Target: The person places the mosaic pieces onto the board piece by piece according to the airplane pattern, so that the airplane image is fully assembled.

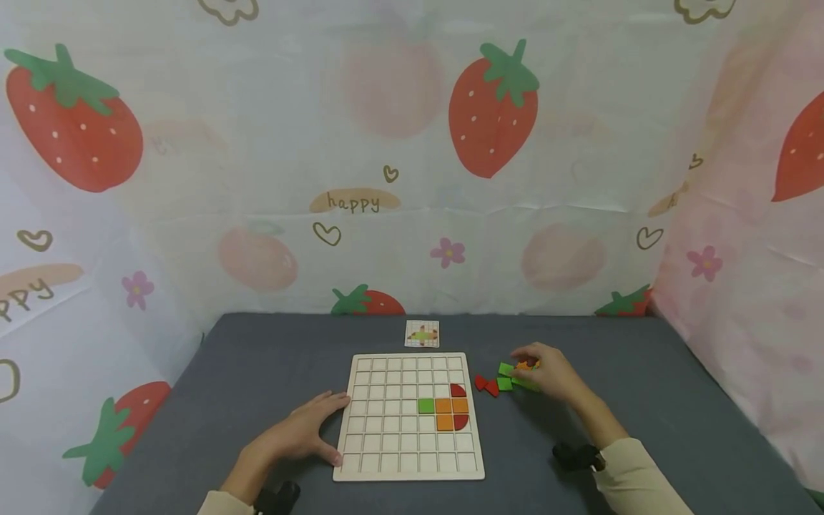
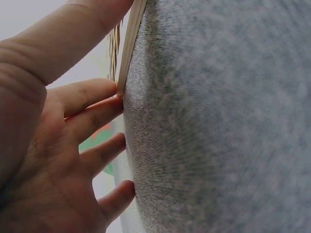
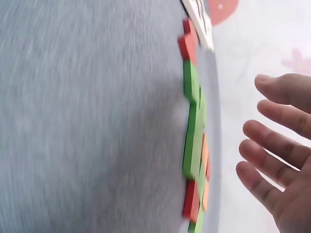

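Pale gridded board [image 1: 391, 443] with green, orange, red pieces [image 1: 443, 405]

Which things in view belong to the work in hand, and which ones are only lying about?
Likely in the work:
wooden grid board
green, orange and red tiles on it
loose tiles to its right
small picture card behind it

Seemingly only surroundings:
grey table covering
strawberry-print backdrop
black wrist cameras

Wide lane on the right: counter [image 1: 650, 386] stretches from the right hand [image 1: 547, 370] out to the side edge! Between that hand and the board [image 1: 378, 443], loose pieces [image 1: 505, 384] clutter the path, a narrow strip parting the red ones from it. The left hand [image 1: 299, 431] blocks the board's left side, the card [image 1: 422, 334] sits just past its far edge, and a printed curtain [image 1: 386, 268] walls the back.
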Tool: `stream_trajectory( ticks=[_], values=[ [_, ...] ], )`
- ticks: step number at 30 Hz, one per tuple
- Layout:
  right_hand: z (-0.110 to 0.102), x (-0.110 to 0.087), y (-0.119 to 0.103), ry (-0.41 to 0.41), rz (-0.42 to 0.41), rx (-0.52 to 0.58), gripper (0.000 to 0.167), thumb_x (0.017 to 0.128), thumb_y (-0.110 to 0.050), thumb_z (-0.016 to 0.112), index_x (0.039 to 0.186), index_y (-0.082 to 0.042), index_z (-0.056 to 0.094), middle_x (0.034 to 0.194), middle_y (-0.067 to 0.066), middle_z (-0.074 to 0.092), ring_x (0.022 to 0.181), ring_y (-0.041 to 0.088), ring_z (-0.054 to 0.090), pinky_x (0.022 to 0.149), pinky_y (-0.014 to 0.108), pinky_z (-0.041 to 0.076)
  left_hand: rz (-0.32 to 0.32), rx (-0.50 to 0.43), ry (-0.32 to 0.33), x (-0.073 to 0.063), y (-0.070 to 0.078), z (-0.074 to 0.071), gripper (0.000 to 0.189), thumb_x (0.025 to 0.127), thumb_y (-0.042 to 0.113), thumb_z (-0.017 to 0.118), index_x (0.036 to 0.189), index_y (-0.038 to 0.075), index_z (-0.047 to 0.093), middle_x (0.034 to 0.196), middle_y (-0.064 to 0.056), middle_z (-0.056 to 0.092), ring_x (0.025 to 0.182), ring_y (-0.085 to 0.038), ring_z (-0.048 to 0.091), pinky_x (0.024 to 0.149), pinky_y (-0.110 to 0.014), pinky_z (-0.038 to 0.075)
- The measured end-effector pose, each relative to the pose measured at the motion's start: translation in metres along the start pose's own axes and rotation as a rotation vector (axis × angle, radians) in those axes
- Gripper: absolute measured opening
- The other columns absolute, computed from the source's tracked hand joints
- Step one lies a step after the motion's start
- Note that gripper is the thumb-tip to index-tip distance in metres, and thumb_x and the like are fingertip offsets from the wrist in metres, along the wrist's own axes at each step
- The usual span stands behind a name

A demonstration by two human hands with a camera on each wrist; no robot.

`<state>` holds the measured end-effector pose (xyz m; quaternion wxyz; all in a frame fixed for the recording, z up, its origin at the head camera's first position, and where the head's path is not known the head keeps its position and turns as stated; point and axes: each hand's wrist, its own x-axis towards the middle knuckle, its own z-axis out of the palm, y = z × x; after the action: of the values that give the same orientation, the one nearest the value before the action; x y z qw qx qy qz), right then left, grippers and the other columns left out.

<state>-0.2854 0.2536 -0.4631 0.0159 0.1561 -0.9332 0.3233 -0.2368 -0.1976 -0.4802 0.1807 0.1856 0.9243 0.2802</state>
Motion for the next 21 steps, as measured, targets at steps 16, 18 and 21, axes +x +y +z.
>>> stream_trajectory(
  ticks=[16,18,21],
  values=[
    [-0.026,-0.011,0.035,0.065,0.134,0.004,0.039,0.093,-0.021,0.066,0.124,0.002,0.062,0.117,0.022,0.062,0.103,0.034,0.060,0.080,0.046,0.053,-0.017,-0.006,0.006,0.000,0.000,0.000,0.105,0.060,0.038,0.089,0.147,0.006,0.042,0.156,-0.013,0.038,0.147,-0.042,0.022,0.109,-0.068,0.024],
    [-0.028,-0.013,0.039,0.065,0.146,0.004,0.040,0.093,-0.021,0.067,0.124,0.003,0.062,0.118,0.023,0.062,0.104,0.036,0.060,0.080,0.046,0.053,-0.018,-0.006,0.009,0.000,0.000,0.000,0.105,0.059,0.038,0.089,0.147,0.006,0.042,0.156,-0.013,0.038,0.147,-0.042,0.022,0.109,-0.068,0.024],
    [-0.028,-0.015,0.045,0.050,0.153,-0.010,0.040,0.093,-0.020,0.066,0.124,0.005,0.061,0.118,0.025,0.062,0.104,0.038,0.060,0.080,0.048,0.053,-0.022,-0.004,0.007,0.000,-0.001,0.000,0.105,0.059,0.039,0.089,0.148,0.006,0.042,0.156,-0.012,0.038,0.148,-0.041,0.022,0.109,-0.068,0.024]
  ],
)
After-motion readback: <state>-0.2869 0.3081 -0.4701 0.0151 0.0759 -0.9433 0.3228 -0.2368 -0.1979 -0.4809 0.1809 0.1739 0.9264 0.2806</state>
